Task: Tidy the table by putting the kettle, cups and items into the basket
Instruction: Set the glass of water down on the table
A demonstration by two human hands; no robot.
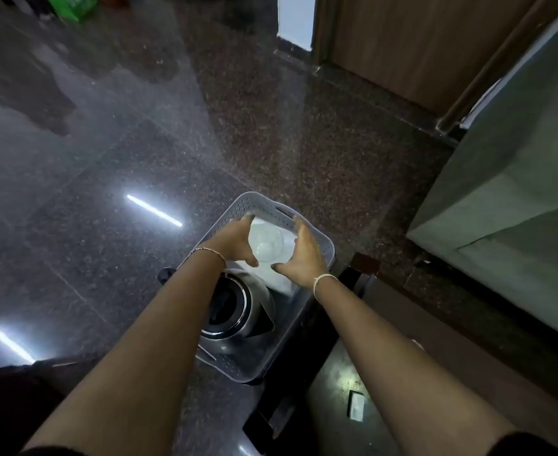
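Left hand (238, 240): over the far half of the basket, fingers spread and curved against the left side of a pale, translucent round item; whether they grip it or only cradle it I cannot tell.
Kettle (238, 311): already in the basket's near half, lying tilted, its dark round end facing up and its spout toward the right.
Basket (328, 250): grey, perforated, standing on the polished stone floor, not on a table.
Pale item (267, 245): cup or bowl, too blurred to say; it sits low in the far half between the two hands, above something white and flat.
Right hand (303, 255): mirrors the left one, fingers apart and curved round the item's right side, thumb pointing toward the left thumb.
Dark surface (333, 390): near right of the basket, with a small rectangular object (356, 406) lying on it.
Progress: kettle done; pale item appears to be going in or just set down.
Left to do: probably that small object; other cups, if any, are out of view.
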